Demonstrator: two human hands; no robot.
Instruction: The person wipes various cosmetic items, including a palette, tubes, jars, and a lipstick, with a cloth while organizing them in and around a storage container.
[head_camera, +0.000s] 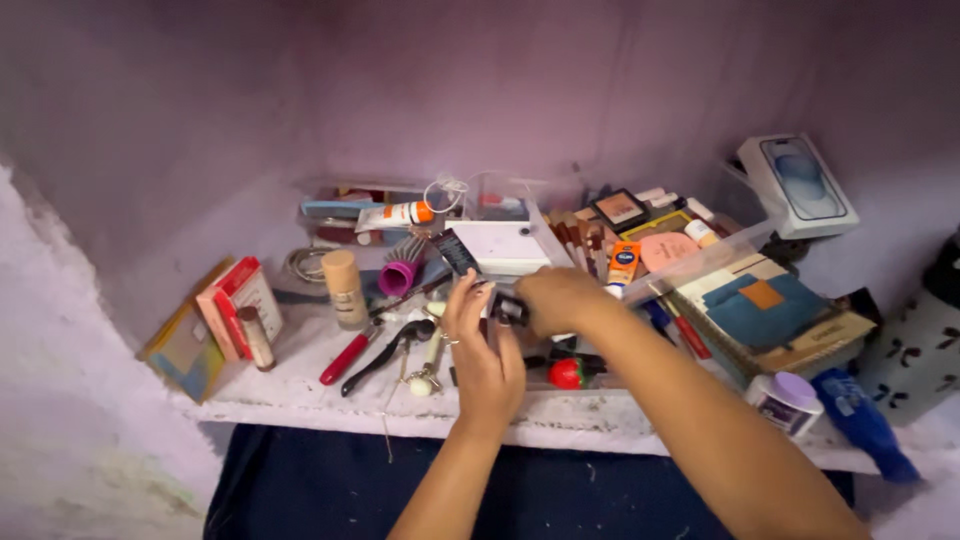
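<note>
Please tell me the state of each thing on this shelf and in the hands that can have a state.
small black item: held between both hands
left hand: closed on it
right hand: closed on it
beige foundation bottle: upright, capped
eyelash curler: lying flat
clear organiser tray: open, full
jar with lilac lid: closed
phone box: closed, tilted

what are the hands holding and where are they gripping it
Both hands hold one small black cosmetic item between them above the shelf: the left hand pinches one end, the right hand the other. Its exact kind is too blurred to tell.
</note>
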